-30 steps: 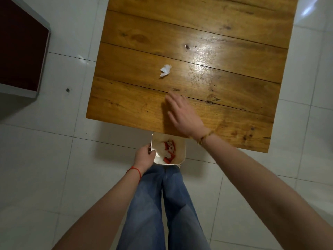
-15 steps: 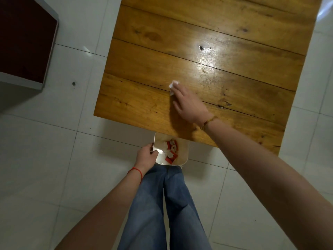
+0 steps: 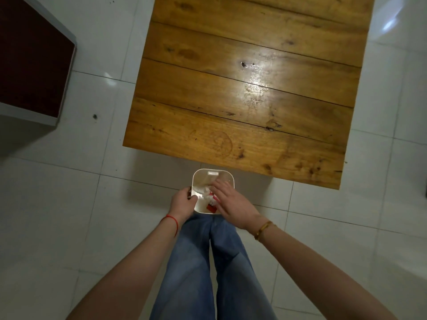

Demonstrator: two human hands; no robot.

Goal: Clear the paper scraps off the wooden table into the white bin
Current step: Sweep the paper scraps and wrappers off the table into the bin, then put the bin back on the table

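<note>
- Head view: we count one white bin (image 3: 227,176), just beyond the near edge of the wooden surface (image 3: 242,93).
- White and red paper scraps (image 3: 209,200) lie inside it.
- Left hand (image 3: 182,202) grips the bin's left rim.
- Right hand (image 3: 233,204) hovers above, fingers loosely spread.

Desk (image 3: 242,107) at top centre, on tiled floor (image 3: 57,204). Bin (image 3: 213,173) on floor just before desk's near edge, between desk and legs (image 3: 208,262). Scraps (image 3: 211,203) inside bin, near side. L hand (image 3: 182,202) on bin's left rim; R hand (image 3: 233,204) over bin's right half, above opening. Cabinet (image 3: 32,61) far left, well apart from desk. Small dark spot (image 3: 95,116) on floor betw. cabinet and desk.
</note>
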